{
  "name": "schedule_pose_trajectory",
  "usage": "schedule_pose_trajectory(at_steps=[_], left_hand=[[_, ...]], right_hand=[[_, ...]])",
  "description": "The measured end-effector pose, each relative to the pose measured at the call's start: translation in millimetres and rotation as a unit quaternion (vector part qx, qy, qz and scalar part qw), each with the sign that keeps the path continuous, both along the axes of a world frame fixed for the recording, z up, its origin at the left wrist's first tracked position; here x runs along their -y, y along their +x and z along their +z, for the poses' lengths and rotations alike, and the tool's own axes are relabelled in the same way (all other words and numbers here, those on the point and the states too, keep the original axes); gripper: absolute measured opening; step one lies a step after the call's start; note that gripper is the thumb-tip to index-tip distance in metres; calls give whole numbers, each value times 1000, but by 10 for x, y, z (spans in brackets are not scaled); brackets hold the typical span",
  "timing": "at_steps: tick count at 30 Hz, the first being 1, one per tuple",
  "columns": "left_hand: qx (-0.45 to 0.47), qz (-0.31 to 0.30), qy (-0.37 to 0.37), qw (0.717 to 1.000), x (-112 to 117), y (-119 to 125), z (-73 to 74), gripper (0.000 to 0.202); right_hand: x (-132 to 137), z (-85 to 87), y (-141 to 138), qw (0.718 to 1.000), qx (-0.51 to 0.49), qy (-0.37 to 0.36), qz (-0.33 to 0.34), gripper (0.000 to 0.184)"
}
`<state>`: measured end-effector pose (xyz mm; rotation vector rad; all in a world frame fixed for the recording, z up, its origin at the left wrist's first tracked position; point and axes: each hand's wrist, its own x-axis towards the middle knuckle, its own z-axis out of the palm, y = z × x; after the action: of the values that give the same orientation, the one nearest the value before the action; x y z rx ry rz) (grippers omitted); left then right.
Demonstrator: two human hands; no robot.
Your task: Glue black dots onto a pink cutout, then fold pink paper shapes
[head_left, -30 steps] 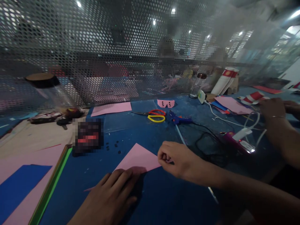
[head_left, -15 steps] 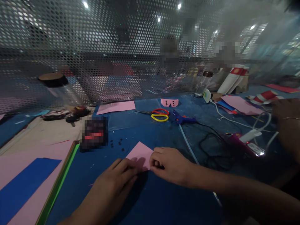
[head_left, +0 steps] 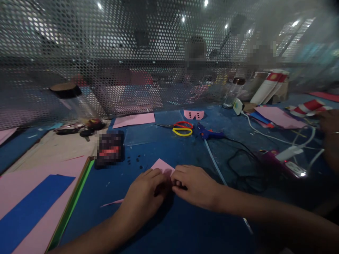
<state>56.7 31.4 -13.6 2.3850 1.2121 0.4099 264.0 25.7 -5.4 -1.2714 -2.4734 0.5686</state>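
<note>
A piece of pink paper (head_left: 161, 165) lies on the blue table, one pointed corner facing away from me. My left hand (head_left: 147, 188) has its fingers curled closed on the paper's near left part and covers much of it. My right hand (head_left: 194, 185) pinches the paper's right edge, its thumb and fingers pressed together. The two hands almost meet, and the near edge of the paper is hidden between them. Beside my left wrist a thin pink paper strip (head_left: 113, 202) shows. Small black pieces (head_left: 137, 160) lie just beyond my left hand.
Scissors (head_left: 182, 128) with red and yellow handles and a blue glue gun (head_left: 208, 132) lie ahead. A corded power strip (head_left: 290, 164) is at right, near another person's hand (head_left: 329, 123). Pink and blue sheets (head_left: 39, 208) lie left; a perforated metal screen (head_left: 159, 70) stands behind.
My left hand has moved right and inward, closing over more of the pink paper toward my right hand. The pink strip by my left wrist is more exposed. The view has shifted slightly.
</note>
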Motion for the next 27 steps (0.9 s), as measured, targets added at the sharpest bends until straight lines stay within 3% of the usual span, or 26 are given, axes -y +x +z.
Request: schedule_pose_trajectory(at_steps=[10, 27], left_hand=[[-45, 29, -5, 999, -15, -2, 64, 13], [-70, 50, -18, 996, 66, -360, 76, 14]], right_hand=[[4, -19, -7, 1000, -3, -4, -3, 9], [6, -14, -9, 1000, 2, 8, 8, 7]])
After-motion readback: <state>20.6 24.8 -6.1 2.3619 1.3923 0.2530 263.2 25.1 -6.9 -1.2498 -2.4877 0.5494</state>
